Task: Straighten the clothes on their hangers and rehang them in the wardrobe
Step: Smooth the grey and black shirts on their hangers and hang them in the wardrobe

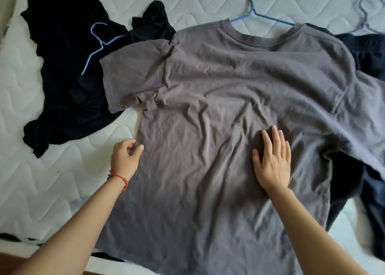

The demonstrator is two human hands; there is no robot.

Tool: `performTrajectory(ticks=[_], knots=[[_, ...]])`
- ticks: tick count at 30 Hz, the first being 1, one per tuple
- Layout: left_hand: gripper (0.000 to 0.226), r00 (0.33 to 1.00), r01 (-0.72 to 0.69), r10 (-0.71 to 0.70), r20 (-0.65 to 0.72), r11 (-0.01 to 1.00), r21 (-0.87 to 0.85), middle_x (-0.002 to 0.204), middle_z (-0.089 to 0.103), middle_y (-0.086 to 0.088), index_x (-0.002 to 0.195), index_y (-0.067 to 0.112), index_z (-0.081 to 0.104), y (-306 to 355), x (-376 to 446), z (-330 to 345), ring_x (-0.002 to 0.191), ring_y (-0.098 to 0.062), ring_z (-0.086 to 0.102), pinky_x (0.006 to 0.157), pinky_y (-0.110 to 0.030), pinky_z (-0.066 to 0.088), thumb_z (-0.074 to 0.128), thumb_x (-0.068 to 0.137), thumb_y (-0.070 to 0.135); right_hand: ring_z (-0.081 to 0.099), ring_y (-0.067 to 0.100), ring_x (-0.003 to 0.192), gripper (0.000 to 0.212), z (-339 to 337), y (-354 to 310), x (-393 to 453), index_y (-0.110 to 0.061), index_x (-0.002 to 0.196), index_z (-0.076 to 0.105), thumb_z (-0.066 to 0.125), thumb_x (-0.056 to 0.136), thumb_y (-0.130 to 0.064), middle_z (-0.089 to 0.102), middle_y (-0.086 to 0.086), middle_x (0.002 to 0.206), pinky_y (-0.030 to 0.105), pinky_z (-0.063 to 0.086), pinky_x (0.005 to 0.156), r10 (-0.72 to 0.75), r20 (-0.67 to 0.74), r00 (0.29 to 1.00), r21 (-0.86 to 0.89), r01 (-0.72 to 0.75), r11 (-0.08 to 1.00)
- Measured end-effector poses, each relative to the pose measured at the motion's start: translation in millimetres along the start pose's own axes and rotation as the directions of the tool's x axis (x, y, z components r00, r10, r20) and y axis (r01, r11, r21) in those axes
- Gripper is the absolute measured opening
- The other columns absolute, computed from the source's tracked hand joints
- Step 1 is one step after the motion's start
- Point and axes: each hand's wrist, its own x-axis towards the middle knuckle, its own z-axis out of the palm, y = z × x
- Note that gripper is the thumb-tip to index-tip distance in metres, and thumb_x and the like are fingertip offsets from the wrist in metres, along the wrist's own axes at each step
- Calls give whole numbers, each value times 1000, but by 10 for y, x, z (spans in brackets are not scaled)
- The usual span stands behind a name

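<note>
The grey T-shirt [229,108] lay spread on the bed [52,181], blue hanger [260,14] at its far collar. The left hand [125,160] pinched its left edge; the right hand [273,162] pressed flat, fingers spread. Best tension the edge, sweeping creases outward.

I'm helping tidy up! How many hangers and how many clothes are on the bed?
Hangers: 3 (blue one on the black clothes, blue one at the grey shirt's collar, pale purple one far right)
Clothes: 3 (grey T-shirt, black garment, dark navy garment)
Total: 6
</note>
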Motion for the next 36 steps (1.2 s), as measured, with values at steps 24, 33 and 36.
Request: performTrajectory(ticks=[24,33,36], knots=[[35,920,199,-241,310,967,163,99,67,-25,97,-6,66,-1041,-1415,-227,95,-40,60,73,-33,40,58,88,27,57,45,96,34,-498,653,-2665,-2,75,49,48,94,-30,62,31,102,41,38,73,748,356,561,216,-828,518],[31,945,211,-260,198,948,239,107,64,-29,100,-6,63,-1313,-1888,-180,102,-43,58,84,-41,45,59,86,22,56,40,109,31,-812,1204,-2936,-7,108,60,48,93,-32,61,23,118,42,42,88,693,401,599,91,-779,621],[34,941,221,-282,186,931,291,118,60,-27,112,-4,57,-1325,-2045,-167,111,-43,54,92,-43,44,58,86,19,54,37,113,32,-828,1198,-3020,-11,120,55,51,92,-24,61,19,121,39,41,88,646,453,614,80,-750,656]])
